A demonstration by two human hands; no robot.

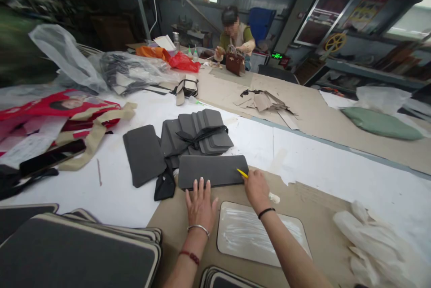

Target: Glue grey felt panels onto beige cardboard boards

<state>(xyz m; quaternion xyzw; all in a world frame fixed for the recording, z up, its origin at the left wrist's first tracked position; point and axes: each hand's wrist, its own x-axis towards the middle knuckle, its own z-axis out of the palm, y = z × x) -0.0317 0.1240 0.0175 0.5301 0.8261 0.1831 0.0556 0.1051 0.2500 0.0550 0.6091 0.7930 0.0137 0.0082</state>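
My left hand point(200, 202) lies flat with fingers stretched out, its fingertips on the near edge of a dark grey rounded panel point(212, 170) on the table. My right hand point(256, 189) is closed round a thin yellow tool point(241, 172) whose tip touches the panel's right end. Just below my hands lies a pale panel point(256, 234) with white smears on brown cardboard point(303, 207). Behind the grey panel sits a fanned stack of similar grey panels point(198, 133) tied with a black strap, and one loose grey panel point(143, 153) to its left.
Stacked dark panels with pale edging point(74, 252) fill the near left. A red printed bag point(57, 108) and a black phone point(50, 158) lie at left, crumpled white paper point(377, 234) at right. A person point(235, 37) sits at the far end with a brown handbag point(235, 63).
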